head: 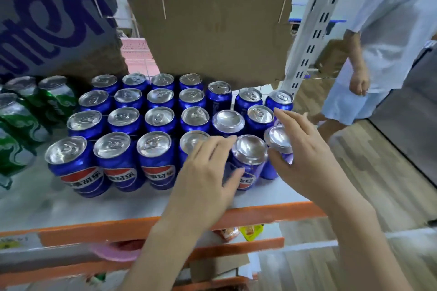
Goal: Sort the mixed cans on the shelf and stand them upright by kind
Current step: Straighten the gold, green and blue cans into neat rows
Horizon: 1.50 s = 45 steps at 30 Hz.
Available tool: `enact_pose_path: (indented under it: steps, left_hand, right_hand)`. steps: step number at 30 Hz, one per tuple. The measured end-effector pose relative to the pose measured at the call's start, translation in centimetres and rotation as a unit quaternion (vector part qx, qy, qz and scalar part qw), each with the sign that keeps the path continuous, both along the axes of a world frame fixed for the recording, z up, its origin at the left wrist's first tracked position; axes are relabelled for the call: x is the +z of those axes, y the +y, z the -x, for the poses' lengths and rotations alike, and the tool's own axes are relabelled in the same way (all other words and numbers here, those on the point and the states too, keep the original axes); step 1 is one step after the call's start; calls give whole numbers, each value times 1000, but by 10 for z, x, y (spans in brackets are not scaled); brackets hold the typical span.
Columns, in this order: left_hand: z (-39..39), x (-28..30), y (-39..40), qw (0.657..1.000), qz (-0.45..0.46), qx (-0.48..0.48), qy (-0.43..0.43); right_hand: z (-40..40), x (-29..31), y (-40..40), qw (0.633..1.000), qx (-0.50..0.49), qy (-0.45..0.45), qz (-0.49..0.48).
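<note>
Several blue cola cans stand upright in rows on the white shelf. Green soda cans are grouped at the far left. A front-row blue can stands between my two hands, its plain end up. My left hand lies against that can's left side, fingers straight over the neighbouring can and thumb on the label. My right hand is spread on the can's right, fingers extended, its thumb touching another blue can at the right end. Neither hand is curled round a can.
The shelf has an orange front edge; lower shelves hold snack packets. Torn cardboard hangs behind the cans. A white slotted upright stands at the right rear. A person in white stands to the right on the wooden floor.
</note>
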<state>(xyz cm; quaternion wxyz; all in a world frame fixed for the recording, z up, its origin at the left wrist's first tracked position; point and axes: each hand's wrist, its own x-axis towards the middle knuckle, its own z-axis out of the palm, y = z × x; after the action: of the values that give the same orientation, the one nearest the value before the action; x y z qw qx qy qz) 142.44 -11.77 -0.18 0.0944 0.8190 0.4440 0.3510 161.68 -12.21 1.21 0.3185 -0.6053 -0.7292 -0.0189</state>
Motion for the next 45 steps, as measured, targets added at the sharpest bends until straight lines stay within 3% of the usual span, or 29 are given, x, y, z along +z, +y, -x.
enact_pose_path:
  steps: [6,10,14,17,22,28,34,38,40,45]
  left_hand:
    - [-47,-23,-4,994,69,73,-52]
    - [-63,-45,-10,976,152,121,-101]
    - [-69,-70,-9,950,197,193,-147]
    - [-71,-81,-7,951,214,211,-77]
    - [-73,-80,-7,945,203,228,-120]
    - [-61,-45,-28,948,122,224,-191]
    - [-45,6,-33,960,82,223,-152]
    - [-43,29,-30,980,96,158,-80]
    - [-43,30,-28,989,118,89,-30]
    - [-53,25,-17,982,180,-16,56]
  right_hand:
    - [-32,-27,-2,986,68,120,97]
    - [-37,-48,9,971,79,207,87]
    - [-43,-66,16,921,120,345,133]
    - [-51,-76,17,914,142,336,177]
    - [-59,-86,23,888,135,367,241]
    - [-70,-82,16,878,119,408,218]
    - [-90,-61,6,898,101,396,162]
    - [-93,-47,-3,864,136,455,166]
    - [-91,-40,-5,889,149,404,157]
    - [-78,-26,0,953,201,170,148]
